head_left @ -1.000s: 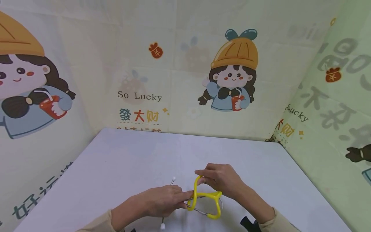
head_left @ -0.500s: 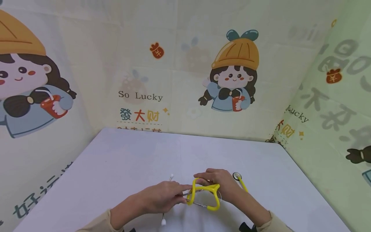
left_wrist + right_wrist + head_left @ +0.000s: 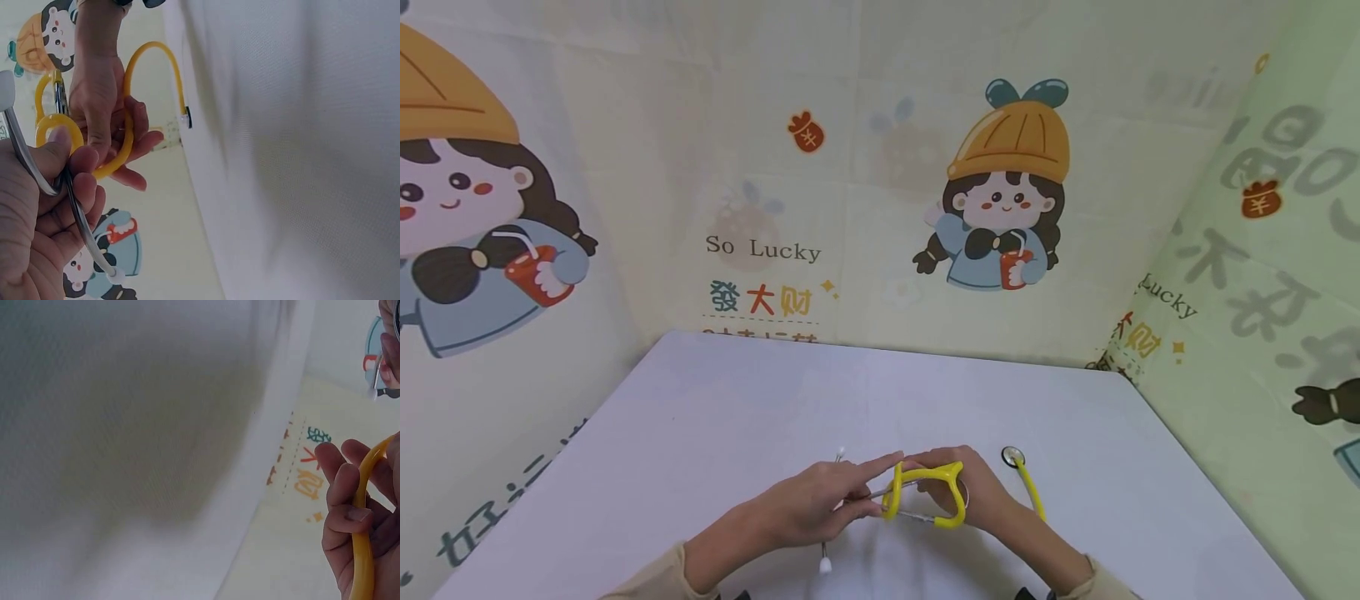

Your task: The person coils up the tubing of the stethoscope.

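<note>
Head view: yellow-tubed stethoscope (image 3: 936, 472) held up in front of the person, between both hands, its doubled tubing raised over the white table (image 3: 737, 417). The chestpiece (image 3: 1013, 456) sits beyond the right forearm and appears to lie on the tabletop, a length of tubing leading back from it toward the person.

Left hand (image 3: 808, 504): thumb and fingers pinched together on the metal ear tubes (image 3: 80, 215) and the small yellow loop beside them. One white ear tip (image 3: 825, 566) points toward the person, the other away.

Right hand (image 3: 977, 492): fingers curled around the yellow tubing (image 3: 362, 562), as the right wrist view shows. Fingertips of the two hands are close together; whether they touch, cannot tell.

Handling estimate: light overall, with most of the weight probably at the chestpiece. Tubing looks soft and smooth, likely springy, so a loose bend may uncurl; slight slip possible on the glossy surface. Ear tubes look stiff and could pivot or spring apart. Ear tips and chestpiece face are judged the delicate parts.

Best grip, judged: pinch the ear tubes together near where they enter the tubing, and hold the folds flat between thumb and fingers, without kinking them sharply.
</note>
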The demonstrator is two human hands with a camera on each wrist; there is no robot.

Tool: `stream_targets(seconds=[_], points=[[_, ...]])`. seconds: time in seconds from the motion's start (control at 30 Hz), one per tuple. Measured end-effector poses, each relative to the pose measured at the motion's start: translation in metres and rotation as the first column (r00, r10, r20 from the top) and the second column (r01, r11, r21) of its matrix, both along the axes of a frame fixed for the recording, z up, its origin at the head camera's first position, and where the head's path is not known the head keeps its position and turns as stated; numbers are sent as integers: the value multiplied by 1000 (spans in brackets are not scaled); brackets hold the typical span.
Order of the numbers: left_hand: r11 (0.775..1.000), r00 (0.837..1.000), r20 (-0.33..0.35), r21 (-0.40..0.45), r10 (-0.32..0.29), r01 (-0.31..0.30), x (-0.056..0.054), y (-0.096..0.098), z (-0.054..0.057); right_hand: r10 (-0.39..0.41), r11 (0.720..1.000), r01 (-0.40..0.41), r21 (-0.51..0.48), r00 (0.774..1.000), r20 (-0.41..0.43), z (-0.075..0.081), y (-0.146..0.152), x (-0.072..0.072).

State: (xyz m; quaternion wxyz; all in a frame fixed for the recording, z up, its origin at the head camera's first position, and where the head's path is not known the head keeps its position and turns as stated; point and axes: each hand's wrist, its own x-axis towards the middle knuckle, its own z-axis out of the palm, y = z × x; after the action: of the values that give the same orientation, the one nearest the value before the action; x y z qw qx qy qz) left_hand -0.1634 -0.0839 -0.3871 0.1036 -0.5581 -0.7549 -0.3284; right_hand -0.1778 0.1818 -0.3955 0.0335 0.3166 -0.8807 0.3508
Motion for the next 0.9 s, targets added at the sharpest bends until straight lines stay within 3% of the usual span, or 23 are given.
stream_targets(seconds=[0.1, 0.2, 0.43, 0.53, 0.7, 0.9], points=[[999, 997, -76, 54, 5, 0, -3, 1, -2, -14, 999, 17, -38, 997, 75, -1, -2, 2], [995, 996, -83, 100, 11, -2, -6, 1, -4, -38, 998, 44, -51, 994, 104, 0, -5, 4], [991, 995, -80, 118, 67, -57, -10, 0, -4, -109, 993, 106, 46, 993, 54, 0, -14, 7], [989, 992, -72, 117, 103, -94, -10, 1, -2, -100, 994, 98, 48, 994, 38, -3, -16, 10], [981, 987, -9, 113, 161, -159, -12, 0, -2, -106, 989, 114, 95, 991, -78, -5, -18, 16], [963, 963, 104, 80, 249, -258, -13, -1, 0, -101, 976, 126, 178, 985, -142, -2, -23, 20]])
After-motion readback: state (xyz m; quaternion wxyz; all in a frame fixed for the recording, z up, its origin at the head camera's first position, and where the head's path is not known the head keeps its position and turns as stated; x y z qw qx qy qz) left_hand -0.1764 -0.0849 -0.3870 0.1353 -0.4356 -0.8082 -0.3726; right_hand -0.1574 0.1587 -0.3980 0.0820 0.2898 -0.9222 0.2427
